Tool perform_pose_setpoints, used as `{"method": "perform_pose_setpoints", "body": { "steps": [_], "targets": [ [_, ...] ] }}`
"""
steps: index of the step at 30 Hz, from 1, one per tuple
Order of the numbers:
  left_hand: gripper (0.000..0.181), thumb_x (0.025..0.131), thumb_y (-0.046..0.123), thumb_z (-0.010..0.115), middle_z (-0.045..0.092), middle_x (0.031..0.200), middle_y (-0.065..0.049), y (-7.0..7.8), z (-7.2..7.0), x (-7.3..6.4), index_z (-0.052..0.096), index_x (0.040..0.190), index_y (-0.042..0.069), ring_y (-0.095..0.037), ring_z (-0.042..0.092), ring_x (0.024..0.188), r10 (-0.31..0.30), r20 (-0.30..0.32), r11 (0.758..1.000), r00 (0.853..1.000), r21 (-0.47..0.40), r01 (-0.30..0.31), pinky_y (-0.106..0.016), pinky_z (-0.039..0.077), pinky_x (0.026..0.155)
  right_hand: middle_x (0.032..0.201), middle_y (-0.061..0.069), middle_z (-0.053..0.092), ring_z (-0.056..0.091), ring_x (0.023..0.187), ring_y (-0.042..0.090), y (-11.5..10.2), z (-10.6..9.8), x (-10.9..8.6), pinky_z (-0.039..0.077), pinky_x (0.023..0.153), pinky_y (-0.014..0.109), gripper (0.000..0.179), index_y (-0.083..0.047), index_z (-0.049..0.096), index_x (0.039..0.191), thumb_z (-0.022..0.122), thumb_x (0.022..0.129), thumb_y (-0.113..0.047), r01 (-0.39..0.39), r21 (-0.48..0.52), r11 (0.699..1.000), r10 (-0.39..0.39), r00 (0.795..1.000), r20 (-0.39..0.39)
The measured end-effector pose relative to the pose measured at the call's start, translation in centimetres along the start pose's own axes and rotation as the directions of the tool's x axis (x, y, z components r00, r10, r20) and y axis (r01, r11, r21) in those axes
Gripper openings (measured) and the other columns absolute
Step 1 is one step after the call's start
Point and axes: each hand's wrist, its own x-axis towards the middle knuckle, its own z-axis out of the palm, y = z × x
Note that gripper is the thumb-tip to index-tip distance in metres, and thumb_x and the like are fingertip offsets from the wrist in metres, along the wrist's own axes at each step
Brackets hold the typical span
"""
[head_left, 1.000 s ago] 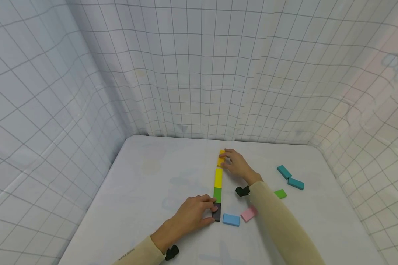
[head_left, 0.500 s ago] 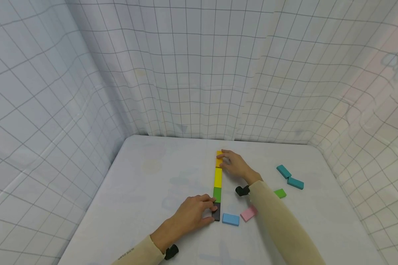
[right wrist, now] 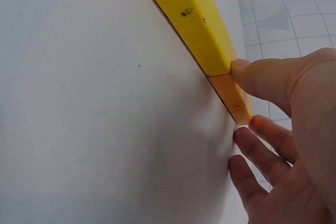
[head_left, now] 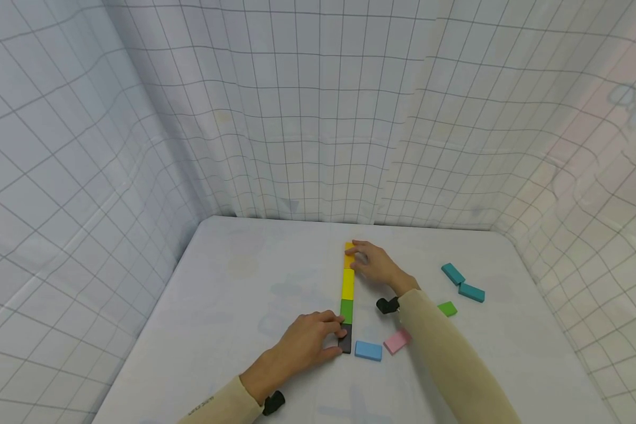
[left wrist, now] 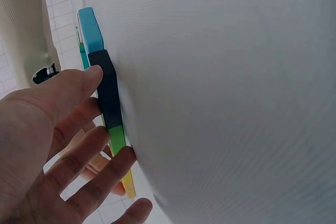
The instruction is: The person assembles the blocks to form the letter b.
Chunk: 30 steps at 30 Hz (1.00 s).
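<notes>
A row of flat blocks runs away from me: a black block (head_left: 346,340), a green block (head_left: 347,311), a yellow block (head_left: 347,284) and an orange block (head_left: 349,262) at the far end. My left hand (head_left: 307,341) rests its fingertips along the left side of the black and green blocks, thumb at the black block's near end. At the far end, my right hand (head_left: 377,262) holds the orange block between thumb and index finger. In the right wrist view, the orange block (right wrist: 231,98) meets the yellow block (right wrist: 191,17) end to end.
A light blue block (head_left: 368,351) lies just right of the black one. Beyond it are a pink block (head_left: 396,341) and another green block (head_left: 447,309), both partly under the right sleeve. Two teal blocks (head_left: 453,274) lie farther right. Gridded white cloth (head_left: 318,118) walls the table.
My right hand has shifted the orange block left and slightly nearer, closing the gap to the yellow block and lining it up with the row. My left hand has stayed in place.
</notes>
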Motion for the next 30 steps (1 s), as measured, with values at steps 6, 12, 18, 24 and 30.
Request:
{"method": "perform_pose_setpoints", "body": {
  "steps": [6,12,18,24,30],
  "targets": [
    [0.026,0.098,0.032,0.098,0.081,0.144,0.001,0.0,0.1,0.0,0.09,0.121,0.021,-0.018,0.082,0.123,0.006,-0.01,1.0,1.0,-0.002,-0.006,-0.039,0.07,0.1,0.18,0.016,0.055,0.051,0.169,0.042,1.4,0.6,0.1,0.039,0.142,0.06,0.039,-0.014,0.077,0.15,0.078,0.113,-0.027,0.049,-0.023,0.999,-0.05,0.999,-0.02],
    [0.025,0.099,0.032,0.098,0.081,0.145,0.001,0.0,0.0,0.0,0.09,0.121,0.022,-0.018,0.081,0.125,-0.003,0.001,1.0,1.0,-0.008,0.003,-0.041,0.07,0.102,0.18,0.017,0.055,0.051,0.168,0.045,2.8,1.1,0.7,0.041,0.139,0.065,0.038,-0.016,0.077,0.149,0.076,0.113,-0.027,0.047,-0.009,0.999,-0.047,0.999,-0.023],
    [0.027,0.099,0.032,0.098,0.081,0.145,0.001,0.2,-0.2,0.0,0.09,0.122,0.021,-0.018,0.081,0.126,-0.009,0.004,1.0,1.0,-0.015,0.009,-0.043,0.07,0.105,0.183,0.018,0.051,0.049,0.169,0.047,2.3,1.0,0.6,0.039,0.139,0.067,0.04,-0.014,0.074,0.153,0.074,0.114,-0.026,0.043,-0.034,0.999,-0.043,0.999,-0.008],
    [0.028,0.098,0.032,0.098,0.081,0.146,0.001,0.2,-0.2,0.0,0.091,0.123,0.021,-0.017,0.081,0.126,-0.014,0.006,1.0,1.0,-0.016,0.014,-0.042,0.069,0.106,0.186,0.023,0.044,0.041,0.173,0.05,-1.5,-0.5,-0.8,0.032,0.143,0.069,0.043,-0.007,0.071,0.156,0.071,0.115,-0.019,-0.014,-0.007,1.0,0.015,0.999,0.032],
    [0.027,0.098,0.031,0.098,0.081,0.145,0.001,0.2,-0.3,0.0,0.091,0.122,0.021,-0.018,0.081,0.127,-0.01,0.004,1.0,1.0,-0.027,0.01,-0.043,0.069,0.106,0.188,0.021,0.041,0.039,0.176,0.047,-2.5,-0.5,-1.4,0.031,0.144,0.066,0.042,-0.008,0.07,0.158,0.069,0.117,-0.018,-0.049,-0.048,0.998,0.051,0.998,0.048]
  ]
}}
